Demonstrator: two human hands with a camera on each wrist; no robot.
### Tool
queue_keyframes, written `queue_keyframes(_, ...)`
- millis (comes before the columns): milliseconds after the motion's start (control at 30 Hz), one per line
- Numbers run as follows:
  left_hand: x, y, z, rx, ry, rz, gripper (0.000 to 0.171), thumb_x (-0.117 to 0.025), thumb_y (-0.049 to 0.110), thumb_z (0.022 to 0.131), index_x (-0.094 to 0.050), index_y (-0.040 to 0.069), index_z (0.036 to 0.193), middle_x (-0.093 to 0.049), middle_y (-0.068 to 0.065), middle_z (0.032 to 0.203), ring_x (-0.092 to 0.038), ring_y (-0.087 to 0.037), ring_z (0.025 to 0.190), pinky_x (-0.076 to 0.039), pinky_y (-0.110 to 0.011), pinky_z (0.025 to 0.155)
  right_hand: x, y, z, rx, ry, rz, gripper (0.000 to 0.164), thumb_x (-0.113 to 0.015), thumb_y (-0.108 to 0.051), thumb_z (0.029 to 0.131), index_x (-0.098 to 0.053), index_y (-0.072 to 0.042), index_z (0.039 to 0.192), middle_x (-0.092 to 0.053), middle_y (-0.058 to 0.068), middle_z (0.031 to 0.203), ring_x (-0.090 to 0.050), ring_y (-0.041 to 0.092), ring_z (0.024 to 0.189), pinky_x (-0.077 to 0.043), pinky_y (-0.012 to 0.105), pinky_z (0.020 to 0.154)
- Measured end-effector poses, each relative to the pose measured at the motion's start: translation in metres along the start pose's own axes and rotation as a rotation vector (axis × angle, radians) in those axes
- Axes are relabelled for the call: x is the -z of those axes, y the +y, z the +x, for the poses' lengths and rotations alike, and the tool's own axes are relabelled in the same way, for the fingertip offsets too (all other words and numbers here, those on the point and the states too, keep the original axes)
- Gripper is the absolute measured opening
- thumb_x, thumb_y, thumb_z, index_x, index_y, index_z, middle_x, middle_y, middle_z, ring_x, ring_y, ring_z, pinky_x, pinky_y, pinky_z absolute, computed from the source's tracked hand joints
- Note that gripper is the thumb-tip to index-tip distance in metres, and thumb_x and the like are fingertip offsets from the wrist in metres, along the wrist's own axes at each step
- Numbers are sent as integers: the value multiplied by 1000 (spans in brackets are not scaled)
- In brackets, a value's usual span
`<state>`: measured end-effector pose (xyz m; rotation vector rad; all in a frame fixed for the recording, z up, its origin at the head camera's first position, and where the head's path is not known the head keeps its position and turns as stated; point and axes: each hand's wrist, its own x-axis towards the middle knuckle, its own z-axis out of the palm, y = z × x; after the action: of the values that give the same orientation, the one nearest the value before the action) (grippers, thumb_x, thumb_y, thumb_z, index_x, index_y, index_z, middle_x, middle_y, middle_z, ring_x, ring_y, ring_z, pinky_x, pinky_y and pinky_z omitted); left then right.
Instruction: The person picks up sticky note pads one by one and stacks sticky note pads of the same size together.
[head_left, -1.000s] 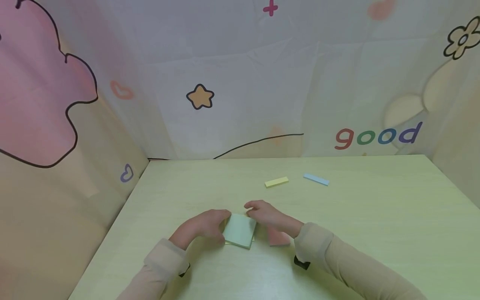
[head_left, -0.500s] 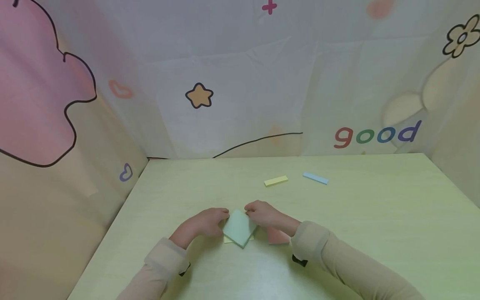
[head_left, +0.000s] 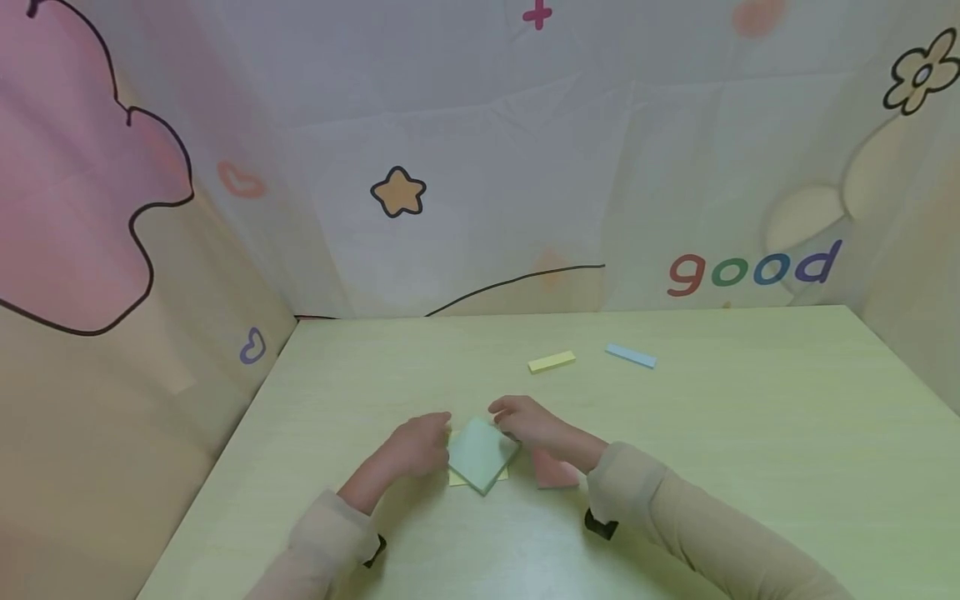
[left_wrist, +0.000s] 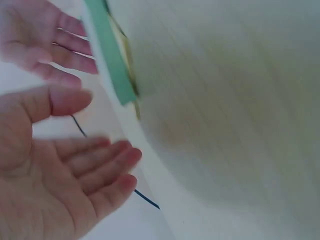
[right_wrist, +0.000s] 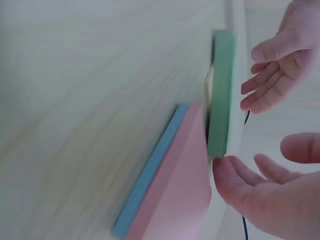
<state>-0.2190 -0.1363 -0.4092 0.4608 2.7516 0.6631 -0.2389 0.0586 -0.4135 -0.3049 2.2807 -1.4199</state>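
A light green sticky note pad [head_left: 482, 457] lies turned like a diamond on top of a yellow sticky note pad [head_left: 456, 479], whose corners stick out beneath it. My left hand [head_left: 420, 444] is beside its left corner, thumb and fingers spread apart in the left wrist view with nothing between them. On the other side my right hand [head_left: 534, 423] has its fingers loosely bent, fingertips right at the green pad's edge in the right wrist view. Under the right forearm lies a pink sticky note pad [head_left: 553, 475], stacked on a blue pad [right_wrist: 150, 172].
Farther back on the pale wooden table [head_left: 750, 433] lie a narrow yellow strip pad [head_left: 552, 362] and a narrow blue strip pad [head_left: 631, 356]. A printed cloth backdrop [head_left: 487, 183] rises behind the table and along its sides.
The green pad has turned from nearly square to a diamond over the yellow pad. My left hand has drawn back slightly from it, and the right hand's fingers have loosened.
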Motion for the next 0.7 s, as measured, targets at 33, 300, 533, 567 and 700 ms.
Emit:
queue_keyframes(33, 0, 1, -3, 37, 28, -41, 52, -53, 7, 76, -42, -4, 125, -56, -16, 116, -55, -24, 91, -45, -37, 74, 1, -1, -1, -23, 3, 58, 40, -42, -2, 81, -46, 5, 120, -51, 22, 120, -50, 26, 102, -43, 37, 82)
queue_keyframes(300, -2, 8, -24, 196, 70, -334, 30, -49, 10, 82, -53, -6, 107, -63, -7, 76, -58, -12, 61, -48, -26, 56, 4, -5, -3, -127, 25, 250, 44, -40, -3, 77, -43, 5, 120, -37, 2, 63, -38, 17, 65, -35, 29, 67)
queue_keyframes(533, -12, 1, -29, 222, 21, -382, 18, -45, 9, 81, -59, -2, 80, -64, -5, 66, -58, -12, 57, -49, -26, 54, 0, -1, -1, -166, 47, 266, 40, -43, -4, 79, -46, 3, 118, -46, 2, 77, -42, 14, 67, -36, 24, 63)
queue_keyframes(567, -13, -1, -29, 220, 18, -390, 18, -45, 9, 81, -59, -2, 81, -64, -5, 67, -58, -12, 57, -49, -26, 54, 0, 0, -1, -169, 46, 272, 39, -43, -4, 79, -46, 3, 118, -46, 2, 78, -41, 14, 67, -36, 24, 63)
queue_keyframes(700, -15, -4, -27, 219, 6, -440, 20, -45, 9, 81, -60, -3, 84, -64, -5, 69, -59, -12, 59, -50, -27, 56, -1, -1, -1, -181, 43, 303, 39, -43, -3, 79, -45, 3, 118, -44, 1, 76, -40, 13, 65, -35, 22, 59)
